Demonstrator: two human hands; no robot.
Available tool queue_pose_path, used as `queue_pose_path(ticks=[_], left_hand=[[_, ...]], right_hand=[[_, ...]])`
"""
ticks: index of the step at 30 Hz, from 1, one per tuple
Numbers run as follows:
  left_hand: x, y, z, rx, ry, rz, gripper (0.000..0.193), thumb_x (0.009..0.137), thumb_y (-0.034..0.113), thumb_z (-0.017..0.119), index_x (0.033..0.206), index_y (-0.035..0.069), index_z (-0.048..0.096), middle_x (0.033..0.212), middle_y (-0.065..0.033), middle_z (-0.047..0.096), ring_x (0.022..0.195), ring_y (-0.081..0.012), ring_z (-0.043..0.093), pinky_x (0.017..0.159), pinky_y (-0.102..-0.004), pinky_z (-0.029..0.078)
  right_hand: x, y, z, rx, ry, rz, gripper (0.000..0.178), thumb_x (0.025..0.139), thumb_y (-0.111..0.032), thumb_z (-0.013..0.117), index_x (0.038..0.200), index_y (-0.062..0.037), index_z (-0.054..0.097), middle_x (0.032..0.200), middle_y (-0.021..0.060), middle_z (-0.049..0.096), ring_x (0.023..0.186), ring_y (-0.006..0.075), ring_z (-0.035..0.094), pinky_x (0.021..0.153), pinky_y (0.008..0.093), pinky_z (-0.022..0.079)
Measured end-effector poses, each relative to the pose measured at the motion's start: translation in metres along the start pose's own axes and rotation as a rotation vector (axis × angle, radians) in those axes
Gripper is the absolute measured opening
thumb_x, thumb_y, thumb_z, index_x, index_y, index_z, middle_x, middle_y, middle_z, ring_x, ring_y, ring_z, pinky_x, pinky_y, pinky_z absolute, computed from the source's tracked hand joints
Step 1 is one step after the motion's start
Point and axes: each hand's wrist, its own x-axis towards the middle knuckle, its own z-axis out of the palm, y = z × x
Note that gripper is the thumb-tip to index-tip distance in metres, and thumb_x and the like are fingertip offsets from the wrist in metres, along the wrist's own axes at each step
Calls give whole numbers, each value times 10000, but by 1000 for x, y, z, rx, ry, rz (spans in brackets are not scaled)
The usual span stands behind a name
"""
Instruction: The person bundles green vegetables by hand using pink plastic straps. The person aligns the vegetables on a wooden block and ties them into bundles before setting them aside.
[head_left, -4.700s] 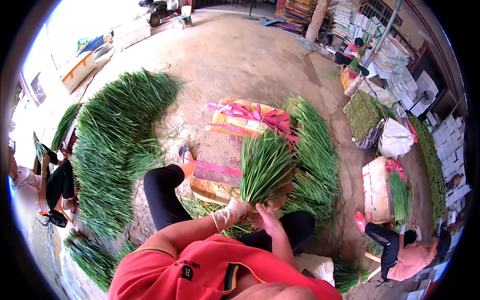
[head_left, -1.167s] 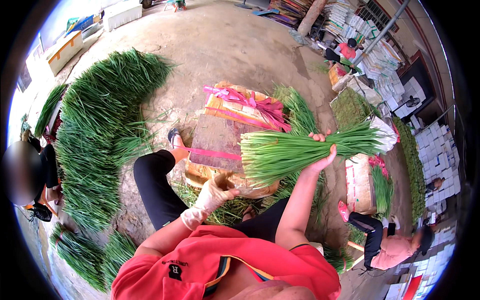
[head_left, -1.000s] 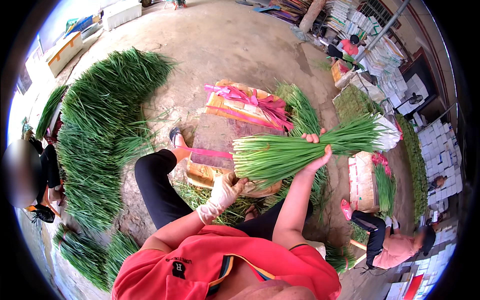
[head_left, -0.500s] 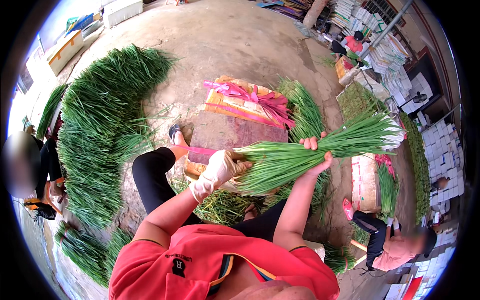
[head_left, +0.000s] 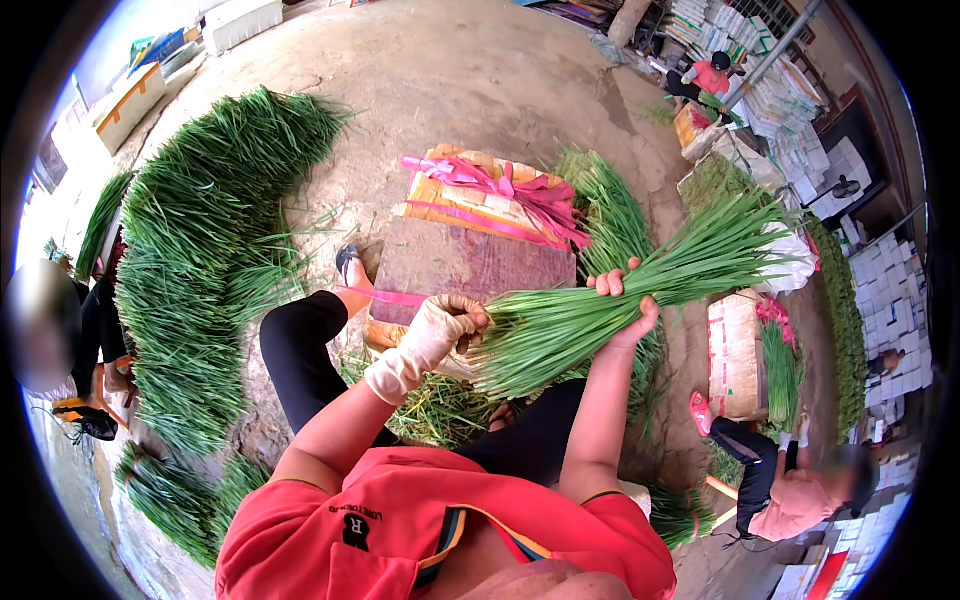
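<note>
A thick bunch of long green chives [head_left: 560,325] lies slantwise in front of me, leaf tips fanned out to the upper right. My right hand [head_left: 622,300], bare, is wrapped round its middle. At the bunch's lower left end is my left hand [head_left: 440,335] in a pale glove, its fingers pinched together; what they hold, if anything, is too small to make out. Below the bunch stands a low block with a worn board top [head_left: 460,262]. One strand of pink ribbon [head_left: 392,297] runs across the board's near edge towards the left glove.
More pink ribbons [head_left: 500,185] lie on the block's far end. Loose trimmings [head_left: 440,410] are heaped between my legs. Chives stand in a large pile [head_left: 200,260] at left and another pile [head_left: 610,210] right of the block. Co-workers sit at left, right [head_left: 800,500] and far right.
My left hand has lifted slightly off the bunch's end, its fingers now pinched closer. The right hand has shifted a little left, still gripping, and the leaf tips have tilted up.
</note>
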Motion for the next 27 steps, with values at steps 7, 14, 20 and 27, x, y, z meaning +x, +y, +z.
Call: queue_pose_path(ticks=[7,14,20,27], left_hand=[[7,16,22,1244,-167,758,390,682,-15,549,1024,172,562,789,-54,508,640,-183,529,530,-250,438],[10,13,29,1225,-303,921,101,689,42,581,780,85,588,733,-73,510,665,-204,537,493,-288,437],[5,36,21,48,-68,69,49,727,30,537,734,-3,572,666,-63,553,569,-121,542,400,-204,401],[-15,48,-3,597,-209,502,187,715,28,556,900,40,580,669,-73,531,577,-164,536,457,-263,419]], right_hand=[[-5,11,-10,139,-55,21,512,687,-336,528,1104,-99,350,732,27,445,726,179,443,826,392,358],[-9,13,-17,244,32,27,497,674,-337,530,1084,-95,386,721,33,465,723,182,466,805,382,361],[-13,6,-22,206,35,-6,494,681,-357,514,1089,-110,382,719,23,452,722,179,452,808,394,359],[-14,1,-24,290,-35,-55,484,735,-299,526,1119,-66,344,749,40,435,757,191,457,861,396,362]])
